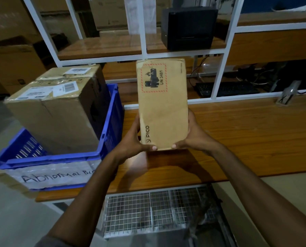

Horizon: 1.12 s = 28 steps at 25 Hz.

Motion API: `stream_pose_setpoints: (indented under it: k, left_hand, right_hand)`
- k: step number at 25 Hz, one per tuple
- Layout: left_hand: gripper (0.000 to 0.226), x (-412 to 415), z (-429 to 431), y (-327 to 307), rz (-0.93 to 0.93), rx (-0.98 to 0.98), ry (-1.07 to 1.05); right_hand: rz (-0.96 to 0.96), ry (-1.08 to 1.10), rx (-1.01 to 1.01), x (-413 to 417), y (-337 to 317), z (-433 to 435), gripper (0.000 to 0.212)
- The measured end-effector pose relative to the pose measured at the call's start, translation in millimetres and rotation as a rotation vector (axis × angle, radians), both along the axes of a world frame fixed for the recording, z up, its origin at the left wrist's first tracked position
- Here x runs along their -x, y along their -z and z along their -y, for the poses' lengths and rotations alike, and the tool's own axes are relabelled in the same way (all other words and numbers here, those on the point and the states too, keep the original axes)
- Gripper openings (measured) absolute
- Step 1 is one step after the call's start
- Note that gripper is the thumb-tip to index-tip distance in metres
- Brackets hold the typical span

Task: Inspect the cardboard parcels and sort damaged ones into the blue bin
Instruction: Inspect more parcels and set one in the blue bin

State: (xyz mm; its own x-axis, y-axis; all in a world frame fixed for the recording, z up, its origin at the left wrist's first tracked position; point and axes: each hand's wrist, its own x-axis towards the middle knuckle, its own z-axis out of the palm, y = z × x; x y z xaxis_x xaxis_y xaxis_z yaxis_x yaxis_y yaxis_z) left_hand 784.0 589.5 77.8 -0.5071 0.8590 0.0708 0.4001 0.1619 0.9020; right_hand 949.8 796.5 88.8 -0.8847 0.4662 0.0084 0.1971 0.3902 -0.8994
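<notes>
While a large taped carton (59, 107) is already sitting in the blue bin (111, 122) at the left, a person is holding a slim brown parcel (163, 104) up over the wooden worktop (255, 136), apparently to check it for damage. Both hands are gripping the parcel's near end: the left hand (132, 141) is wrapping the left edge and the right hand (191, 136) the right edge, thumbs pressing on the near face. Held this way by the bottom corners, the printed face, with its red-hatched battery warning label (154, 78), is staying uncovered for a clear look. The far top edge is looking scuffed and slightly crushed, though how serious that is cannot be told from here. The bin, carrying a handwritten sign (56, 177) that is reading "Abnormal", is standing just beside the worktop's left end, probably so that rejects can be dropped in with a short reach. Behind, a black printer (188, 27) is resting on the far shelf. Inspection seems to be under way, the sorting decision not yet made.
</notes>
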Motion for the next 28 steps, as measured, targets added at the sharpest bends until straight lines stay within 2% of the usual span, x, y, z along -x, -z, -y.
stream_pose_setpoints:
  k: [5, 9, 13, 15, 17, 20, 22, 24, 25, 26, 28]
  left_hand:
    - [0.118, 3, 0, -32, -0.051, -0.068, 0.008]
    - [0.101, -12, -1, -45, -0.086, -0.111, -0.093]
    - [0.094, -35, -9, -62, -0.333, -0.038, -0.125]
    - [0.089, -43, -18, -55, -0.408, 0.033, -0.101]
    - [0.077, -45, -24, -41, -0.353, 0.038, -0.066]
    - [0.052, -34, -27, -26, -0.119, -0.057, -0.019]
    - [0.058, -28, -28, -14, -0.147, -0.032, -0.05]
    - [0.091, -27, -26, -1, -0.3, 0.169, -0.172]
    - [0.1, -29, -22, 4, -0.331, 0.256, -0.244]
    - [0.1, -28, -20, 10, -0.313, 0.276, -0.299]
    - [0.08, -25, -18, 7, -0.227, 0.186, -0.368]
  right_hand:
    - [-0.078, 0.063, 0.132, 1, -17, -8, 0.126]
    - [-0.144, 0.056, 0.21, 4, -25, -11, 0.109]
    - [-0.181, 0.128, 0.42, 7, -8, -10, 0.085]
    - [-0.144, 0.171, 0.506, 6, 8, -1, 0.086]
    - [-0.122, 0.214, 0.498, 7, 23, 1, 0.089]
    - [-0.092, 0.218, 0.418, 7, 34, -10, 0.085]
    - [-0.099, 0.203, 0.427, 4, 28, -6, 0.082]
    - [-0.117, 0.167, 0.43, 3, 29, -3, 0.081]
    - [-0.122, 0.161, 0.426, 3, 30, -2, 0.083]
    - [-0.12, 0.164, 0.425, 4, 33, -3, 0.085]
    - [-0.125, 0.172, 0.426, 5, 38, -7, 0.089]
